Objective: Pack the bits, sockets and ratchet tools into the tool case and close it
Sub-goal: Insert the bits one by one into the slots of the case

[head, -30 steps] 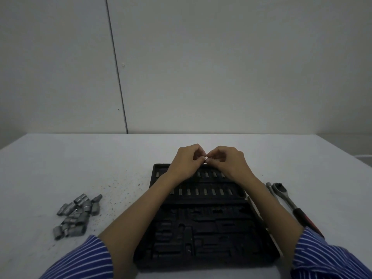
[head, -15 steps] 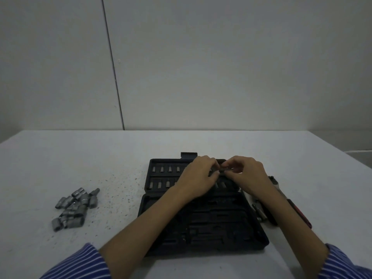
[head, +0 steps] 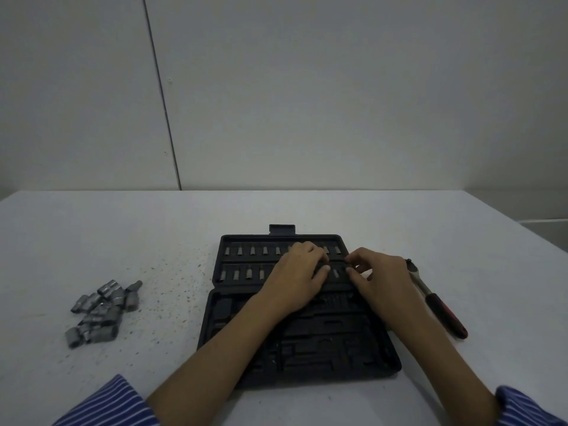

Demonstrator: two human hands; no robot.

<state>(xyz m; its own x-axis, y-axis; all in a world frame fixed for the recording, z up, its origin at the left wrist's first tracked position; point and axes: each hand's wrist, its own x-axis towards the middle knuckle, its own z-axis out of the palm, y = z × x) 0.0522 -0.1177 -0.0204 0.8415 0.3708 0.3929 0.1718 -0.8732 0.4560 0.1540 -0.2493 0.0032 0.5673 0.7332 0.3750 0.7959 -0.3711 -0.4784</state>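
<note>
The black tool case lies open on the white table, its lid half on the far side. Two rows of silver bits stand in the lid's slots. My left hand lies over the second row with its fingertips pressing down on it. Just to its right, my right hand pinches a small bit at the right end of that row. Both hands hide that part of the row. Loose silver sockets are piled on the table to the left. The ratchet, with a red and black handle, lies right of the case.
The case's near half holds dark moulded recesses. A latch tab sticks out from the lid's far edge. Dark specks are scattered on the table between the sockets and the case. A grey wall stands behind the table's far edge.
Both hands came down from above the lid's far edge onto the second bit row, moving right. The camera pulled back, so the whole case shows.
</note>
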